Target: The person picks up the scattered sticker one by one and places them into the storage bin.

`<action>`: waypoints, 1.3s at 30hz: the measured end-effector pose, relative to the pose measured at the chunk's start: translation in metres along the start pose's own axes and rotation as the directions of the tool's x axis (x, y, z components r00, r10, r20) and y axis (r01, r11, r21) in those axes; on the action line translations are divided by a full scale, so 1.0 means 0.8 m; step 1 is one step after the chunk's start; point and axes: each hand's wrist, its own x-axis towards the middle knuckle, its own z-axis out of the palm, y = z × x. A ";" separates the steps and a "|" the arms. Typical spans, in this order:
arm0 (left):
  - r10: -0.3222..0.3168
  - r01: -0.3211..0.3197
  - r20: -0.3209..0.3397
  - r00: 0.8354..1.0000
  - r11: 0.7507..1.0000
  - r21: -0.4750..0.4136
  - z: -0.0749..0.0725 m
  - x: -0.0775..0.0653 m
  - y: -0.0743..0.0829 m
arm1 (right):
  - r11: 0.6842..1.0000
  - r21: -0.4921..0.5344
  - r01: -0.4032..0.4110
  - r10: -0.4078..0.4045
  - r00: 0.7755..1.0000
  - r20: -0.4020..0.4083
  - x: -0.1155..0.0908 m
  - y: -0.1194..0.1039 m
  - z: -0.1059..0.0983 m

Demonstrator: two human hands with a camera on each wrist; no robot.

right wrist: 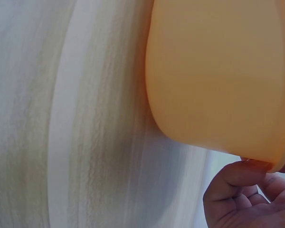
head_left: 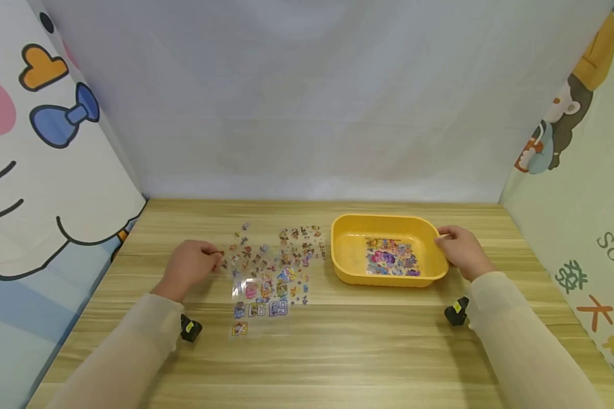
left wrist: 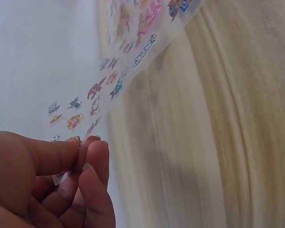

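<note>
Between thumb and fingertips, my left hand (head_left: 188,264) pinches the edge of a clear sticker sheet (left wrist: 97,90) printed with small cartoon figures. The sheet slants up off the wooden table in the left wrist view. Other clear sticker printing (head_left: 266,291) lies just right of that hand; where one sheet ends and another begins is hard to tell. At the right, my right hand (head_left: 461,251) grips the right end rim of a yellow plastic basin (head_left: 378,280). Inside the basin lies a colourful sticker sheet (head_left: 391,257). The right wrist view shows the basin's outer wall (right wrist: 218,76) and curled fingers under its rim.
A light wood-grain table (head_left: 348,358) carries everything. White cloth (head_left: 307,113) hangs behind it. Printed cartoon panels flank the left (head_left: 56,187) and right (head_left: 568,199) sides. A small black device (head_left: 190,328) is at the left wrist, another black device (head_left: 457,311) at the right.
</note>
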 end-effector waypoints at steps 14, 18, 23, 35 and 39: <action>-0.065 0.056 -0.054 0.996 0.985 -0.166 -0.017 -0.003 0.003 | 1.000 -0.003 -0.005 0.005 1.000 -0.007 0.000 0.000 0.000; -0.073 0.063 -0.047 0.996 0.978 -0.200 -0.015 -0.004 0.007 | 1.000 -0.003 -0.005 0.005 1.000 -0.004 -0.001 -0.002 0.000; -0.092 0.075 -0.047 0.995 0.955 -0.285 -0.008 -0.003 0.008 | 1.000 0.001 -0.004 0.004 1.000 0.000 -0.001 -0.002 0.001; -0.107 0.130 0.074 0.992 0.800 -0.586 0.038 0.002 0.012 | 1.000 0.000 -0.007 0.007 1.000 0.003 -0.001 -0.001 0.001; -0.091 0.139 0.109 0.990 0.779 -0.611 0.056 -0.003 0.024 | 1.000 0.002 -0.005 0.005 1.000 0.003 -0.001 -0.001 0.001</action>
